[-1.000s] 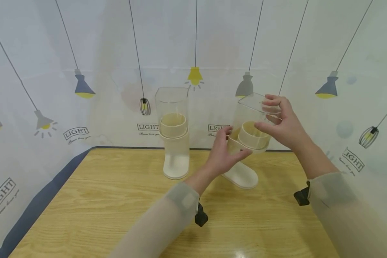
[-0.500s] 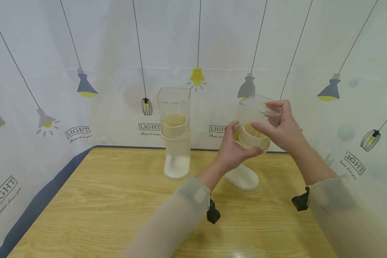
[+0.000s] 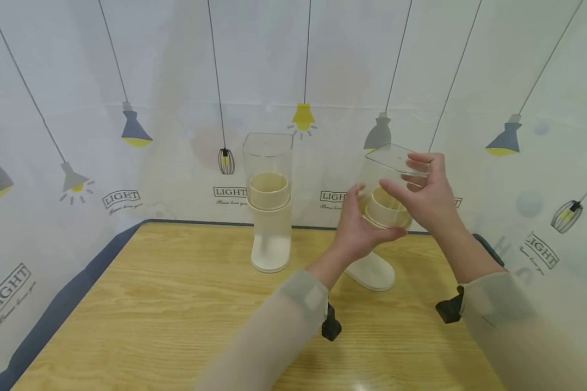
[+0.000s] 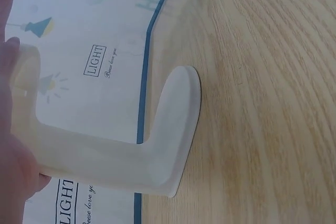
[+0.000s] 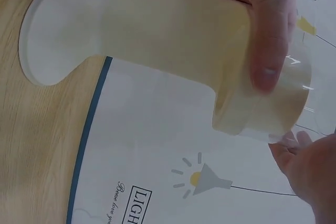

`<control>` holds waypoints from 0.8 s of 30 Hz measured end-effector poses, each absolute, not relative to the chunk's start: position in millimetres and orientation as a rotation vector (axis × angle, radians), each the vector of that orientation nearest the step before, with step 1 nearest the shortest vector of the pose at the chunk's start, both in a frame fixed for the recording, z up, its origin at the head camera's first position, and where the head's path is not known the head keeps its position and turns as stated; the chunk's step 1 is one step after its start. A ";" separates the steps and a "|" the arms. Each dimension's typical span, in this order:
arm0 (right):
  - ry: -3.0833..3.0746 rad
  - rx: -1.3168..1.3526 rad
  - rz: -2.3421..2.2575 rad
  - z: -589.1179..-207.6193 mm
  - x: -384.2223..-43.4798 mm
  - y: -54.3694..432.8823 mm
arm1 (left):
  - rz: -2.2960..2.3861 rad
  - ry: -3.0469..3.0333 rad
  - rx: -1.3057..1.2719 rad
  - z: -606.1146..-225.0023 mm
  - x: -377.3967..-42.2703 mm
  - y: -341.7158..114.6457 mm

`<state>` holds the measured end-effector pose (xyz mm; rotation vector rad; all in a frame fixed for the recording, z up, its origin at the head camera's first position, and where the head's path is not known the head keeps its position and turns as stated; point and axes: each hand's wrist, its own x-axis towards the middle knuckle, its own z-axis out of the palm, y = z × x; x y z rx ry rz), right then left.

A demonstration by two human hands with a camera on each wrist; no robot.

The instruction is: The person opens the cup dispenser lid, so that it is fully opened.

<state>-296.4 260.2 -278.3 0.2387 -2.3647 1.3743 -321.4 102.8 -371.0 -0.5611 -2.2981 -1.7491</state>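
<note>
A cream L-shaped stand with a rounded foot is on the table, turned at an angle. Above its ring sits a clear, square-rimmed container. My left hand grips the ring area, its thumb across the front. My right hand holds the container's right side near the rim, thumb in front and fingers behind. In the right wrist view, the left thumb lies over the cream ring, and the right hand is at the edge. The left wrist view shows the stand's foot on the wood.
A matching cream stand with its own clear container stands upright to the left. Both are near the back edge of the wooden table. Behind them hangs a pale cloth printed with lamps.
My left hand has moved right around the ring, its thumb reaching further across the front. My right hand keeps its hold on the container. The head view has shifted slightly.
</note>
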 end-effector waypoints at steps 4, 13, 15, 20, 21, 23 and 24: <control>-2.355 0.198 1.333 -278.0 -297.8 257.8 | -1.727 -2.322 -0.547 -371.3 -320.9 101.5; -2.363 0.132 1.339 -273.9 -296.3 255.8 | -1.738 -2.327 -0.564 -373.9 -322.2 101.0; -2.365 0.156 1.302 -272.6 -295.8 254.6 | -1.732 -2.332 -0.563 -373.1 -322.9 100.7; -2.383 0.143 1.290 -269.9 -296.6 255.4 | -1.729 -2.347 -0.565 -370.2 -323.2 98.4; -2.388 0.132 1.301 -269.6 -296.7 255.2 | -1.731 -2.351 -0.566 -370.1 -323.2 97.6; -2.393 0.128 1.315 -269.7 -296.6 253.7 | -1.735 -2.357 -0.565 -370.1 -323.4 96.0; -2.393 0.135 1.311 -270.0 -296.3 252.5 | -1.737 -2.361 -0.566 -370.3 -323.5 95.2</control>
